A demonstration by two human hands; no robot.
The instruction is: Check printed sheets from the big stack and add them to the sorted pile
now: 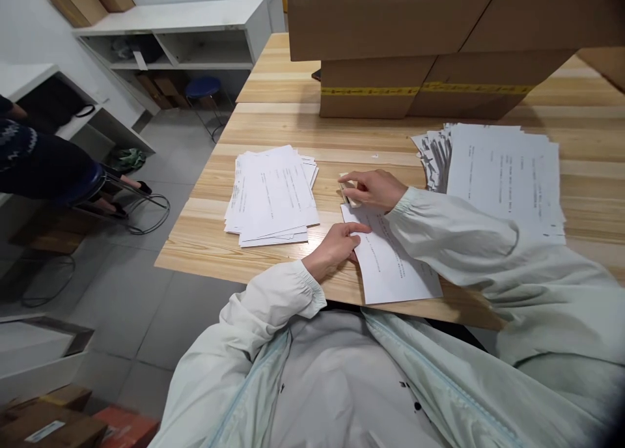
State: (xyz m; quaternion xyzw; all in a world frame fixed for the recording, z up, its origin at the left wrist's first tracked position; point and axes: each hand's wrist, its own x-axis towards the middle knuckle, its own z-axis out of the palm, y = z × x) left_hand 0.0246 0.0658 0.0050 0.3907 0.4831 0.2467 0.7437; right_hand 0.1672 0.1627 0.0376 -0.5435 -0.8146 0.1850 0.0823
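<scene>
A printed white sheet of paper (398,266) lies at the table's front edge, slightly bowed. My left hand (336,245) grips its left edge, index finger lying across the top and thumb close by. Just beyond the sheet's far end is a small pale-yellow pad (355,203), partly covered by my right hand (378,189). The right fingers are stretched and apart over this pad, touching it; the thumb is mostly hidden. To the left rests a loose stack of printed sheets (276,197). Behind my right forearm is a larger stack of printed sheets (505,168), its left edges fanned out.
Large cardboard boxes (375,86) with yellow tape stand stacked at the table's back. A dark object (316,75) pokes out beside them. Left of the wooden table (205,239), a seated person (46,158), a blue stool (202,87) and white shelving (180,18) are in view.
</scene>
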